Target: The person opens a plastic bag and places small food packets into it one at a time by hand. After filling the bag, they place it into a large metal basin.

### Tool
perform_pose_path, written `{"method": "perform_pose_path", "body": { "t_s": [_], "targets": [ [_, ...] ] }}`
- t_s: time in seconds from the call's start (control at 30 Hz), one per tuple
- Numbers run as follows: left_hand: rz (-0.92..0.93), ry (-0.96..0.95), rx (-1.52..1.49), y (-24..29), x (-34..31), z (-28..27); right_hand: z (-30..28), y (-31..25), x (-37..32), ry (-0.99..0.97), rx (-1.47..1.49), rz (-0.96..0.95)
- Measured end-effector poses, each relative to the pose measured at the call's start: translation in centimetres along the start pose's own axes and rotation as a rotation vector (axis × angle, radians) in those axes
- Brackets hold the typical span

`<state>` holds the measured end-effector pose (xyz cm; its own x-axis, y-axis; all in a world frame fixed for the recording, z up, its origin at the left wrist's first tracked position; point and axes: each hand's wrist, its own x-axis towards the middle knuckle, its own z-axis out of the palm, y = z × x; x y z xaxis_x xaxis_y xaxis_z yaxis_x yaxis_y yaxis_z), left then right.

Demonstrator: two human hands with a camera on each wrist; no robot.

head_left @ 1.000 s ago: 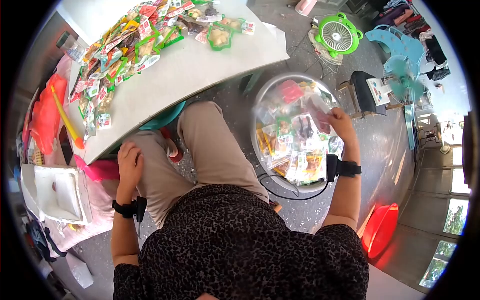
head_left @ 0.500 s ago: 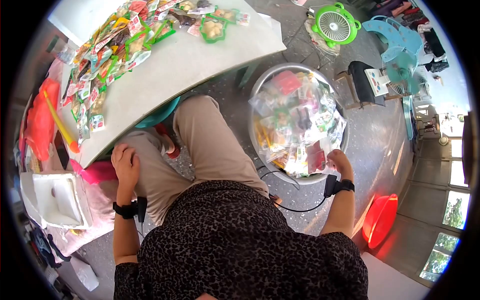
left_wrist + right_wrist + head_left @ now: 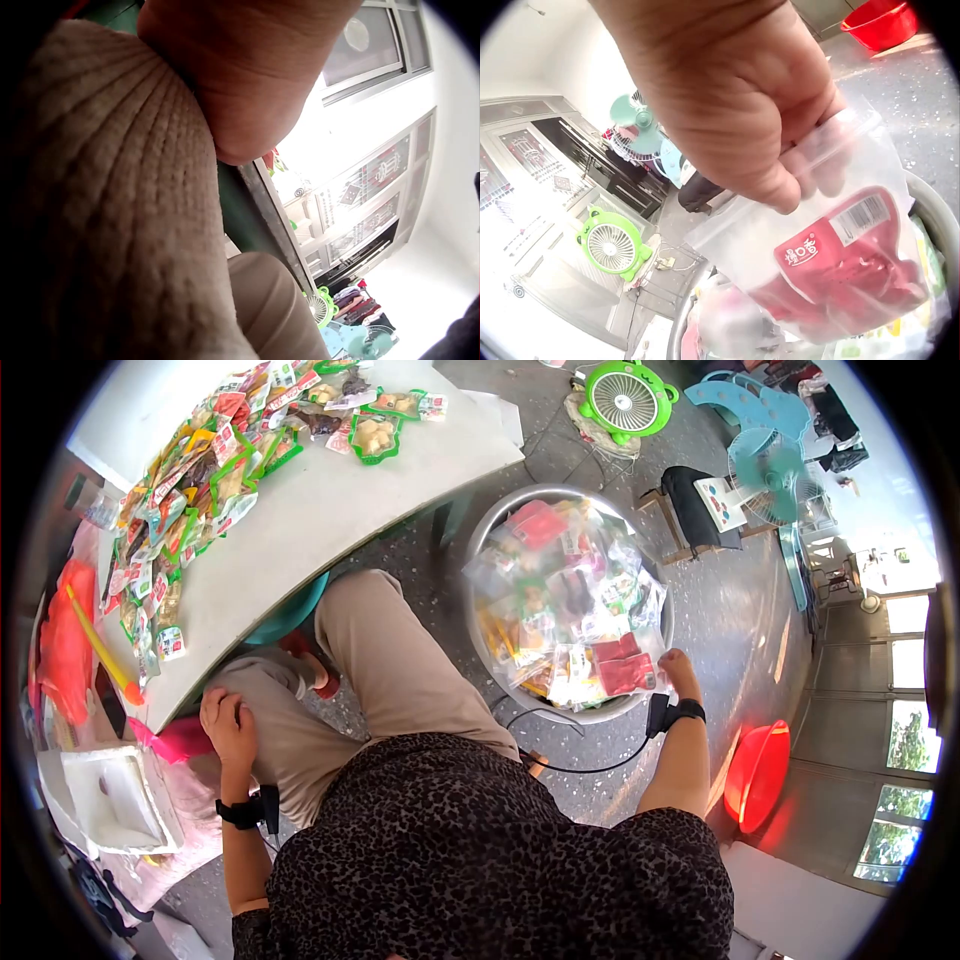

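Observation:
My right hand pinches the top edge of a clear zip bag between thumb and fingers. Inside the bag shows a red packet with a white barcode label. In the head view this bag hangs over the near right side of a big metal basin, which is heaped with packaged food bags. My left hand rests on my left thigh with its fingers relaxed, holding nothing. The left wrist view shows only the heel of that hand and the trouser cloth.
A white table at the left carries a pile of colourful food packets. Beyond the basin stand a green fan and a chair. A red tub sits at right, a foam box at left.
My right hand has drawn the bag from the basin's far right toward its near right edge. The left hand stays on the thigh. The head view has shifted slightly.

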<state>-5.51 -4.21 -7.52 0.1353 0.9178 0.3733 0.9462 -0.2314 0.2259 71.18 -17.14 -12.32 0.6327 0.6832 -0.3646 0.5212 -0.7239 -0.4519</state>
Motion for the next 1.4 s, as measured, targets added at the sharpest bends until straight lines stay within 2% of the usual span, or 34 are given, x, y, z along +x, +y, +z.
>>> {"method": "perform_pose_path", "body": {
  "t_s": [0.03, 0.1, 0.2, 0.3, 0.37, 0.47, 0.53, 0.57, 0.63, 0.7, 0.77, 0.8, 0.83, 0.87, 0.9, 0.93, 0.97, 1.03, 1.13, 1.17, 1.2, 1.4],
  "targets": [
    [-0.001, -0.004, 0.005, -0.1, -0.1, 0.1, -0.8, 0.4, 1.1, 0.14, -0.144, -0.084],
    [0.004, -0.01, 0.011, 0.0, 0.0, 0.1, -3.3, -1.3, 1.7, 0.284, -0.325, -0.18],
    [0.012, -0.008, 0.018, -0.1, 0.0, 0.1, -4.7, -4.8, 1.0, 0.379, -0.423, -0.105],
    [-0.007, -0.014, 0.01, -0.2, 0.0, 0.2, -3.3, -3.4, 1.3, 0.37, -0.506, -0.14],
    [-0.016, -0.018, 0.011, -0.3, 0.0, 0.2, -1.8, -5.3, 0.8, 0.275, -0.516, -0.029],
    [-0.019, -0.036, 0.012, -0.1, 0.2, 0.0, 0.6, -10.4, 0.8, 0.237, -0.316, -0.238],
    [-0.038, -0.055, 0.006, 0.6, 0.5, -0.5, 1.8, -16.0, 1.0, 0.153, -0.183, -0.48],
    [-0.005, -0.054, -0.013, 1.0, 0.7, -0.9, 2.4, -20.4, -0.2, 0.116, -0.065, -0.509],
    [0.043, -0.04, -0.033, 1.9, 1.5, -1.5, 2.7, -30.1, -3.9, -0.126, 0.091, -0.713],
    [0.083, -0.036, -0.206, 3.0, 2.3, -1.7, 3.6, -39.2, -9.6, -0.305, 0.268, -1.003],
    [0.135, -0.163, -0.417, 4.6, 3.8, -2.7, 4.1, -46.6, -15.8, -0.674, 0.251, -1.055],
    [0.166, -0.197, -0.454, 5.5, 4.6, -3.1, 4.3, -49.9, -19.3, -0.84, 0.262, -1.191],
    [0.205, -0.233, -0.494, 6.4, 5.4, -3.2, 4.4, -52.8, -22.6, -0.919, 0.143, -1.417],
    [0.191, -0.321, -0.605, 7.0, 5.8, -2.4, 4.7, -55.4, -26.0, -0.876, 0.05, -1.764],
    [0.166, -0.41, -0.712, 7.5, 6.2, -1.6, 6.0, -57.4, -29.0, -1.002, 0.097, -1.95],
    [0.145, -0.499, -0.821, 8.1, 6.3, -0.9, 5.1, -59.1, -32.8, -1.222, -0.057, -1.924],
    [0.109, -0.592, -0.928, 8.8, 6.6, -0.7, 7.2, -59.7, -35.7, -1.306, 0.159, -2.134],
    [0.11, -0.728, -1.121, 10.3, 6.8, -0.8, 8.1, -60.6, -41.4, -1.309, 0.351, -2.449],
    [0.132, -0.902, -1.381, 12.3, 7.1, -2.3, 8.2, -60.6, -47.5, -1.527, 0.455, -2.612],
    [0.141, -0.958, -1.459, 13.5, 8.1, -4.8, 8.2, -60.4, -49.0, -1.618, 0.477, -2.639],
    [0.172, -1.006, -1.532, 13.4, 7.7, -3.8, 8.2, -60.2, -49.9, -1.701, 0.486, -2.651],
    [0.297, -1.237, -1.76, 14.7, 8.2, -8.0, 8.5, -58.5, -51.6, -2.076, 0.461, -2.593]
  ]
}}
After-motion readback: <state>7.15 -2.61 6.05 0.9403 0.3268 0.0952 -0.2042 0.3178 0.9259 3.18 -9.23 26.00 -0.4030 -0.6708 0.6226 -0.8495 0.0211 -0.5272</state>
